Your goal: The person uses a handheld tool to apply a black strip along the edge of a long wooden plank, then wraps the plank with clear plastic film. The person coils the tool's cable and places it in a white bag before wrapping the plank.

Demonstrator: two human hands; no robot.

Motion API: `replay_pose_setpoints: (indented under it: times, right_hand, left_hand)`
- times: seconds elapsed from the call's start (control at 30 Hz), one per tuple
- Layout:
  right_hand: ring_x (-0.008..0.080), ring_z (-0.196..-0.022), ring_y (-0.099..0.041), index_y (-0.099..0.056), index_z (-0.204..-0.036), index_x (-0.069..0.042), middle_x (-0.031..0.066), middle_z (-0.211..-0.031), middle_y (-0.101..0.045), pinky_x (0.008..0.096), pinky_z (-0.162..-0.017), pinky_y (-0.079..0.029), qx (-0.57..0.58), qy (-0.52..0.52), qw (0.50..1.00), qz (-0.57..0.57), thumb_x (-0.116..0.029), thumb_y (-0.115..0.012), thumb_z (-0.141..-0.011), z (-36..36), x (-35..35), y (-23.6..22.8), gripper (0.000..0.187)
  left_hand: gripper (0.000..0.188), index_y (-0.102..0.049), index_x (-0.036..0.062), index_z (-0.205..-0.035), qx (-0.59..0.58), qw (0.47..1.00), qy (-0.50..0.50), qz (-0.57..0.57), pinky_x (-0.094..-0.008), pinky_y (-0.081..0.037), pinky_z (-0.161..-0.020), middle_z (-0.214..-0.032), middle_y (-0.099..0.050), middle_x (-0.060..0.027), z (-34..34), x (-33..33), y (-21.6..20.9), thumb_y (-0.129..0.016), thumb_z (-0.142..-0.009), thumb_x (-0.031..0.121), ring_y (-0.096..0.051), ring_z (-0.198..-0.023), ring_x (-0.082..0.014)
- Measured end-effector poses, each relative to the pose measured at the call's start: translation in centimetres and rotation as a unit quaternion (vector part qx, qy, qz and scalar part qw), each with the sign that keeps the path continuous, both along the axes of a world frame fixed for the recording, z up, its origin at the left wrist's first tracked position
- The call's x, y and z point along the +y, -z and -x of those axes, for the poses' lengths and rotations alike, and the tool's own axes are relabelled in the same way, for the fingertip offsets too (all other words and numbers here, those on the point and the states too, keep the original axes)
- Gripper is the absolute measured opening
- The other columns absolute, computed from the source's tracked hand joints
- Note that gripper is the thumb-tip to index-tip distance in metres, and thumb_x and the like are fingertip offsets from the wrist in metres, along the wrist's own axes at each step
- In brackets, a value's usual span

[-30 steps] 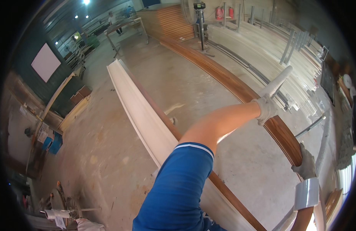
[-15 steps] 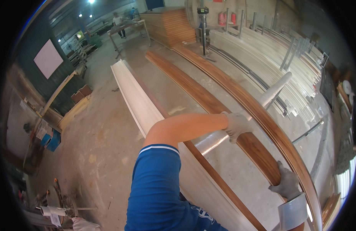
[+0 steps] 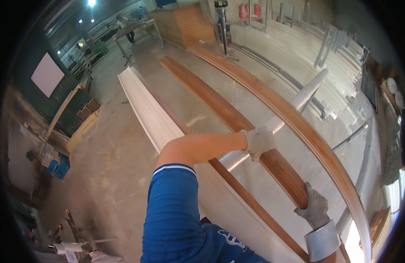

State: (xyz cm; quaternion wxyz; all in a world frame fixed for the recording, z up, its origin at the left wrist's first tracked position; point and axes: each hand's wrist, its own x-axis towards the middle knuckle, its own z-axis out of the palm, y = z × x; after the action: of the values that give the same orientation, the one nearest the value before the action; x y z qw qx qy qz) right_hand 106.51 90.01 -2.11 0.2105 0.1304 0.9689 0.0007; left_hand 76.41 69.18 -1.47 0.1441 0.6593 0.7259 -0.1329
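My left hand [image 3: 258, 143], in a grey glove, is wrapped over a long brown wood-grain plank [image 3: 283, 174] in its nearer half. My gloved right hand [image 3: 314, 207] grips the same plank at its near end, fingers and thumb round the edge. A wide silvery tape roll [image 3: 321, 241] sits round my right wrist. Beneath the planks runs a shiny wrapped crossbar [image 3: 309, 91]. To the right lies a second brown plank [image 3: 255, 87], apart from the held one. Left of my hands, a long white profiled panel [image 3: 151, 111] passes under my left arm.
Stacked pale profiles [image 3: 294, 57] lie at the back right among upright metal posts. A tripod stand [image 3: 223, 30] is beyond the planks, near a tall stack of brown boards [image 3: 196, 24]. Far off, a person [image 3: 126, 28] stands by a work table. A blue box [image 3: 59, 166] is at left.
The held plank has shifted slightly left with both hands, and the gap to the second brown plank looks wider. My view has also turned a little.
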Motion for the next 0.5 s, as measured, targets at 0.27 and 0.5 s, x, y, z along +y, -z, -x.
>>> replay_pose_setpoints:
  times: [0.27, 0.5]
  right_hand:
    - [0.0398, -0.117, -0.059, -0.024, -0.16, -0.008, 0.0209, -0.125, -0.059, 0.0472, -0.104, -0.047, 0.063, 0.047, 0.987, 0.144, -0.038, -0.098, -0.05, -10.7, 6.7, -0.1, 0.136]
    - [0.0409, -0.109, -0.061, -0.016, -0.162, -0.012, 0.0215, -0.117, -0.06, 0.0463, -0.096, -0.052, -0.022, 0.082, 0.995, 0.042, -0.034, -0.095, -0.053, -12.9, 7.8, -1.0, 0.136]
  left_hand:
    - [0.092, -0.049, 0.0154, -0.143, -0.104, 0.992, 0.042, -0.051, -0.0435, -0.05, -0.088, -0.109, -0.068, -0.0099, -1.7, 1.1, 0.7, -0.089, -0.063, 0.033, -0.065, -0.105, -0.0314]
    - [0.089, -0.049, 0.0159, -0.144, -0.006, 0.996, 0.055, -0.064, -0.0429, -0.051, -0.083, -0.092, -0.068, -0.011, -3.1, 0.9, -1.1, -0.088, -0.064, 0.028, -0.069, -0.091, -0.0325]
